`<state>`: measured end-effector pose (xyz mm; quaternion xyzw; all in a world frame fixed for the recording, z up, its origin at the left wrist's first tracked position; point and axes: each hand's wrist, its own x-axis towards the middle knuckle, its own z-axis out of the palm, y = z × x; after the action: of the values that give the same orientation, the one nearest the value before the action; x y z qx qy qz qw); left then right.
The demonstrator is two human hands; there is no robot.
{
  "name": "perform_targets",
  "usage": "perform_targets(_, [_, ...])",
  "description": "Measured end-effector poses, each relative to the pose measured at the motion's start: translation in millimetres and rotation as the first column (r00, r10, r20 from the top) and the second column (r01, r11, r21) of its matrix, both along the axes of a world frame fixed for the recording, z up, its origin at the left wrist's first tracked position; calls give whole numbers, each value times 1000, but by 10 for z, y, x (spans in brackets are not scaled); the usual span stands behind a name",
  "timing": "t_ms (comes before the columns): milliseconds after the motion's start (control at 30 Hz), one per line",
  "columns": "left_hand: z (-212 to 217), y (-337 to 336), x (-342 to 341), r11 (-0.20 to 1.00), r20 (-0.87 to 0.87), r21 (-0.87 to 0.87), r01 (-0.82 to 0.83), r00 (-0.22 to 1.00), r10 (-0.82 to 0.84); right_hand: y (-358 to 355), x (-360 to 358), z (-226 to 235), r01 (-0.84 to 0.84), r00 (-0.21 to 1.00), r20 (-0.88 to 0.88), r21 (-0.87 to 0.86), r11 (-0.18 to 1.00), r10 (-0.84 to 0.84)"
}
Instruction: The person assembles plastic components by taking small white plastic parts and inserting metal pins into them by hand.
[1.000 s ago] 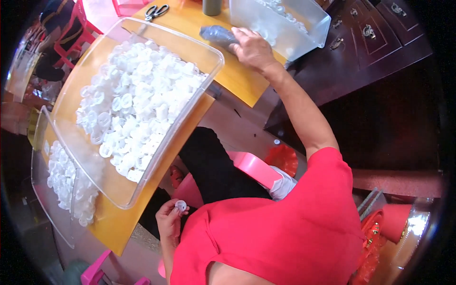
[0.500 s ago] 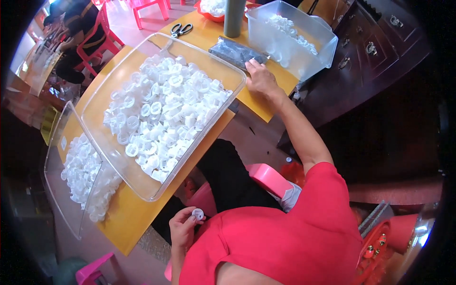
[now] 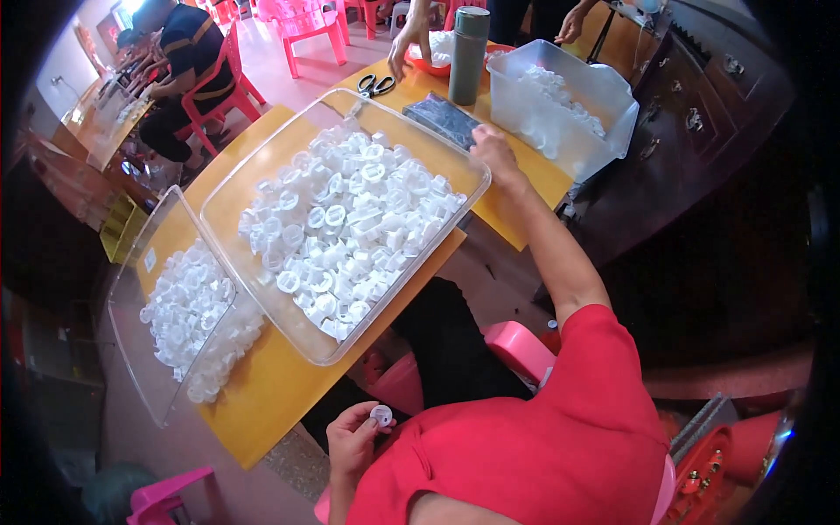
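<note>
Low in front of my body, my left hand pinches a small round white plastic piece between thumb and fingers. My right arm reaches across to the far right of the table, where my right hand has its fingers curled together at the near right end of a dark, plastic-wrapped packet. What those fingers hold, if anything, is hidden. Between my arms lies a large clear bin with a heap of similar white pieces. A second clear bin with more white pieces overlaps it at the left.
Behind the packet stand a grey-green flask and black-handled scissors. A translucent tub of white parts is at the right. Another person's hand hangs over a red bowl. Dark drawers border the right side.
The view has shifted, so the scene sits further right and lower. My right fingers have gone from lying on the packet to curling at its end. Another person's hands have appeared at the far side.
</note>
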<state>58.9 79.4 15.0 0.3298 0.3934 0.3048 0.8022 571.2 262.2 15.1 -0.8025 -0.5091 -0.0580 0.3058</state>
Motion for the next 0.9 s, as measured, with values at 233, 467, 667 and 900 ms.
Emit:
perform_targets(233, [194, -41, -30, 998, 6, 41, 51, 999, -51, -517, -53, 304, -88, 995, 56, 144, 986, 81])
perform_targets(467, [143, -10, -54, 999, 132, 51, -2, 991, -5, -1661, -836, 654, -39, 670, -718, 219, 975, 188])
perform_targets(667, [200, -16, -54, 999, 243, 26, -46, 969, 39, -2174, -1477, 1282, -483, 306, -839, 271, 832, 451])
perform_targets(900, [278, -115, -285, 967, 298, 176, -184, 946, 126, -2116, -2655, 973, -818, -169, -852, 402, 411, 496])
